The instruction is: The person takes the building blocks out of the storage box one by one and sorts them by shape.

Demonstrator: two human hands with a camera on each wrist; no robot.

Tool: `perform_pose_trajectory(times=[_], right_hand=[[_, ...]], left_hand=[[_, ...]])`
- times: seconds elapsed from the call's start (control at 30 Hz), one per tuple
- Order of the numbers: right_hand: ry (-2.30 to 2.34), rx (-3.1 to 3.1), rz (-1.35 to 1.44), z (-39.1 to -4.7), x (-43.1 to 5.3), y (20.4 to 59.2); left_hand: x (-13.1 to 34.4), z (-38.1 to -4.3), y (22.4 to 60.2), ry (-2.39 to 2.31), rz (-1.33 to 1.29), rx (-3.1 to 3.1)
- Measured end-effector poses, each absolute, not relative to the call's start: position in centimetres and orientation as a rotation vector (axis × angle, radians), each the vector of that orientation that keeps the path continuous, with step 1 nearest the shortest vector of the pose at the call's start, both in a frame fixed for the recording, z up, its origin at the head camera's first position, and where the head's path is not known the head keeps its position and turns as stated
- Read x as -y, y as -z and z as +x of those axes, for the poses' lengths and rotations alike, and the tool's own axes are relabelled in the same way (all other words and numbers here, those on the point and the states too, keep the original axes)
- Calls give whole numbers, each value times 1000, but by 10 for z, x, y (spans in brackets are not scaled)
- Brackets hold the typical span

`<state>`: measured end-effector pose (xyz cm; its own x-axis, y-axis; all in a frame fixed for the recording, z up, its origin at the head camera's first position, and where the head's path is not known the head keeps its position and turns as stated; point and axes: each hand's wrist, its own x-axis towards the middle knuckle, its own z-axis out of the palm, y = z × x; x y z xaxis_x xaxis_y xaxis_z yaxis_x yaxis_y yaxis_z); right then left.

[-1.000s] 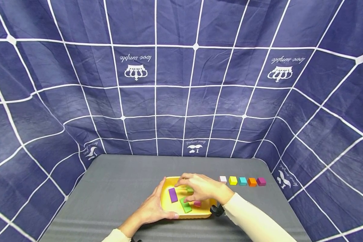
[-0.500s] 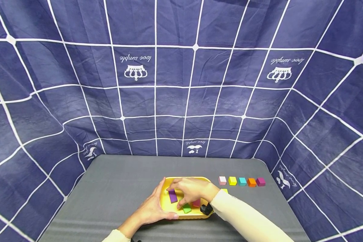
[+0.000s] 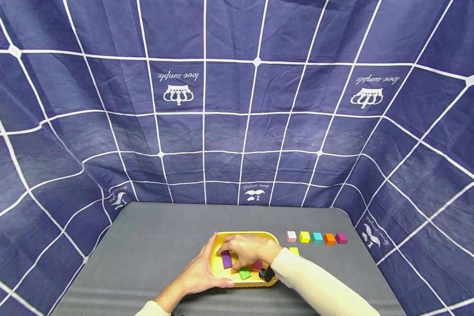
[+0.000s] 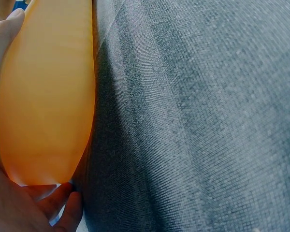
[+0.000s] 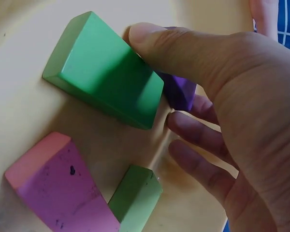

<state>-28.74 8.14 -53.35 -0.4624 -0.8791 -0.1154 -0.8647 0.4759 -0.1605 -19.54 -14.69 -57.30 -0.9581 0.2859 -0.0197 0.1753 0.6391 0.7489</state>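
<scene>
My left hand [image 3: 197,271] holds the left end of a yellow plastic tub [image 3: 253,284], its thumb along the front rim. In the left wrist view the fingertips [image 4: 70,208] curl at the corner of the tub's wall. Inside the tub, my right hand [image 3: 248,248] bends its thumb and fingers around a purple block [image 3: 227,260]. The right wrist view shows the thumb covering part of that block, with fingers on its other side. Beside the thumb lies a green block [image 5: 106,72]. A pink block [image 5: 63,188] touches an olive-green block [image 5: 136,198] lower down.
To the right of the tub, white-pink [image 3: 291,236], yellow [image 3: 304,237], turquoise [image 3: 317,238], orange [image 3: 329,239] and magenta [image 3: 341,238] blocks form a row. Another yellow block [image 3: 294,251] is partly behind the right sleeve. A blue curtain [image 3: 225,131] encloses the grey table [image 3: 158,232].
My right hand has moved left and down onto the purple block, which has shifted slightly toward me. Its sleeve now uncovers the yellow block near the tub. The left hand stays put.
</scene>
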Motion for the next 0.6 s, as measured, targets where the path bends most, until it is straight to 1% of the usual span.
perform_pose_trajectory(times=[0.6], right_hand=[[121,-2538,-1538,-287,-80,535]], left_hand=[[145,-195,572,-1218,374,-2713]])
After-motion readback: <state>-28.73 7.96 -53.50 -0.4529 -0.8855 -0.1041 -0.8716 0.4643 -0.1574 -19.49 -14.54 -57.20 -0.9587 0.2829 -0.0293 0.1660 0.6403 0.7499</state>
